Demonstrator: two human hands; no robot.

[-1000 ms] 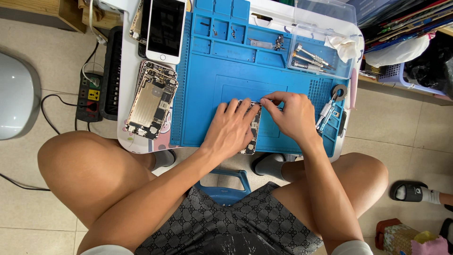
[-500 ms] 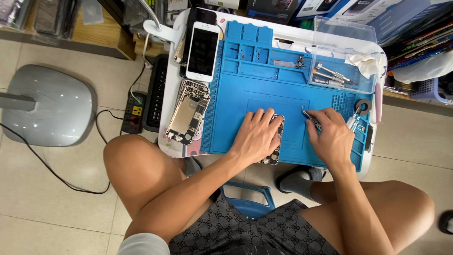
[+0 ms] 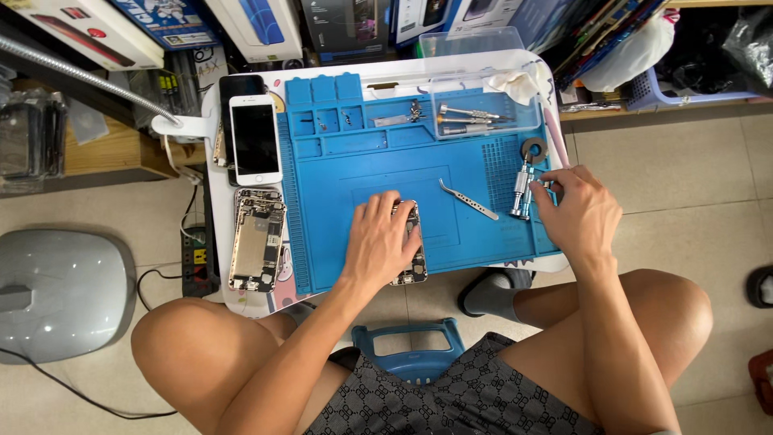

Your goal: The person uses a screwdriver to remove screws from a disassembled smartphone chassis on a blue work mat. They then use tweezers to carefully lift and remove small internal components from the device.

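on a small white table (image 3: 211, 113) pushed up against shelves of boxes, a blue silicone work mat (image 3: 354, 161) covers most of the top, with moulded compartments along its far edge. the left hand (image 3: 378, 242) lies flat, fingers spread, pressing down on an opened phone chassis (image 3: 412, 258) at the mat's near edge, which sticks out from under the palm on the right. the right hand (image 3: 580, 213) is at the mat's right edge, its fingertips (image 3: 538, 193) pinched together on a cluster of silver screwdrivers (image 3: 522, 193) standing just below a small grey ring (image 3: 533, 149). between the two hands a pair of metal tweezers (image 3: 469, 200) lies slantwise on the mat, touching neither hand. further back, a clear plastic tray (image 3: 483, 101) holds more screwdrivers, with a crumpled white cloth (image 3: 511, 80) at its corner. left of the mat, on the bare table, lie a white phone (image 3: 256, 138) face up and, nearer, a second gutted phone body (image 3: 256, 240) with its insides showing. a black power strip (image 3: 193, 258) hangs beside the table's left edge with a cable trailing over the pale tiled floor (image 3: 684, 161). a grey domed object (image 3: 64, 290) sits on the floor at the left, and a flexible metal lamp arm (image 3: 80, 76) crosses the top left corner. the person sits on a blue stool (image 3: 411, 358), bare knees either side of the table.
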